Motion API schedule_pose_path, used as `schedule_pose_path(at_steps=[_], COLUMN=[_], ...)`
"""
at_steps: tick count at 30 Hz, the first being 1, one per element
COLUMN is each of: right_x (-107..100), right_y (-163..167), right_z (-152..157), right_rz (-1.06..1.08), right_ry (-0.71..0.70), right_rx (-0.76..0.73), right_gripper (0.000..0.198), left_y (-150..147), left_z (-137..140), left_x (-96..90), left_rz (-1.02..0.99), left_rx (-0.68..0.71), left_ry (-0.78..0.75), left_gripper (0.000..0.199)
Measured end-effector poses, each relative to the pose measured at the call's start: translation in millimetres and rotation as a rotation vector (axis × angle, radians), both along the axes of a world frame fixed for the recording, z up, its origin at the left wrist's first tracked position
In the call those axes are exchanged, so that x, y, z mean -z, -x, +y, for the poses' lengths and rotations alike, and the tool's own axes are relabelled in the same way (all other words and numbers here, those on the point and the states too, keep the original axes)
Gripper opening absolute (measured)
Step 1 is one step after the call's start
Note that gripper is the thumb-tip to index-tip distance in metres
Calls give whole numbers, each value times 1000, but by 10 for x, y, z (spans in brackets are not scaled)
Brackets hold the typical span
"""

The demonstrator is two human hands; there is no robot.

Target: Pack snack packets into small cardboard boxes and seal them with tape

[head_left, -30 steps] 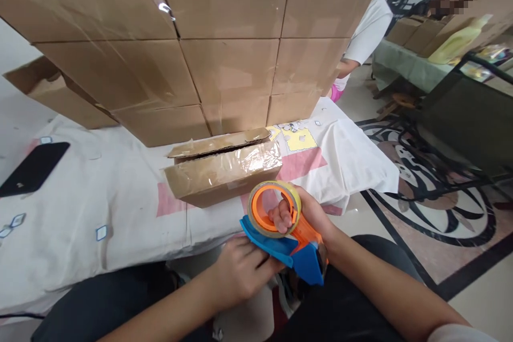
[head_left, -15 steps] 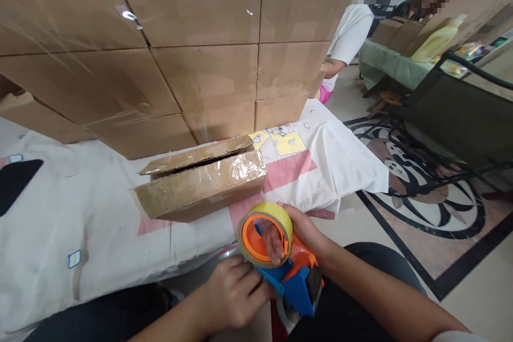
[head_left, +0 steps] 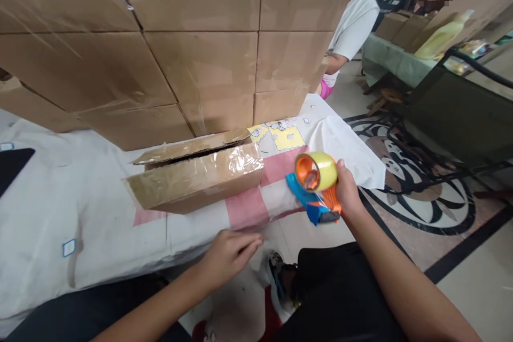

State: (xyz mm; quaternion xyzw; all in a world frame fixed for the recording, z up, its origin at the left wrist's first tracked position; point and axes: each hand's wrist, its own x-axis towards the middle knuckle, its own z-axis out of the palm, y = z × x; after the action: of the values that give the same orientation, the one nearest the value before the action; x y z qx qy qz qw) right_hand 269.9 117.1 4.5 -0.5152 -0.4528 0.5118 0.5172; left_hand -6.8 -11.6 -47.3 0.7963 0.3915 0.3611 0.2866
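Note:
My right hand [head_left: 348,192] grips an orange-and-blue tape dispenser [head_left: 318,211] loaded with a yellowish tape roll [head_left: 326,171]; some fingers show through the roll's orange core. The dispenser is held above the table's front edge, right of a small cardboard box [head_left: 208,179]. That box lies on the table with its top flaps slightly parted and shiny tape across the near flap. My left hand [head_left: 234,256] is in front of the table edge, apart from the dispenser. Its fingers are loosely curled together toward the thumb, and nothing shows in them.
A tall stack of taped cardboard boxes [head_left: 200,64] stands behind the small box. A white-and-pink cloth [head_left: 100,230] covers the table, with a dark flat object [head_left: 14,171] at left. To the right are a dark chair [head_left: 460,101] and a person in a white sleeve [head_left: 355,26]; another person sits beyond.
My right hand has lifted the tape dispenser up and to the right, away from my left hand. My left hand has come off the dispenser and moved slightly up.

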Motion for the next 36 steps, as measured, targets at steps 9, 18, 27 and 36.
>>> schedule_pose_path(at_steps=[9, 18, 27, 36], right_x=[306, 477, 267, -371], right_y=[201, 470, 301, 949], right_z=[711, 895, 558, -681], right_rz=[0, -109, -606, -567], right_ry=[-187, -185, -449, -679], right_rx=[156, 60, 355, -511], right_gripper=[51, 56, 35, 10], left_y=[133, 332, 341, 249], left_z=[56, 14, -36, 48], left_x=[-213, -398, -467, -481], left_rz=[-250, -508, -601, -346], left_rx=[-111, -51, -71, -43], left_ry=[632, 943, 873, 589], left_gripper=[38, 55, 53, 40])
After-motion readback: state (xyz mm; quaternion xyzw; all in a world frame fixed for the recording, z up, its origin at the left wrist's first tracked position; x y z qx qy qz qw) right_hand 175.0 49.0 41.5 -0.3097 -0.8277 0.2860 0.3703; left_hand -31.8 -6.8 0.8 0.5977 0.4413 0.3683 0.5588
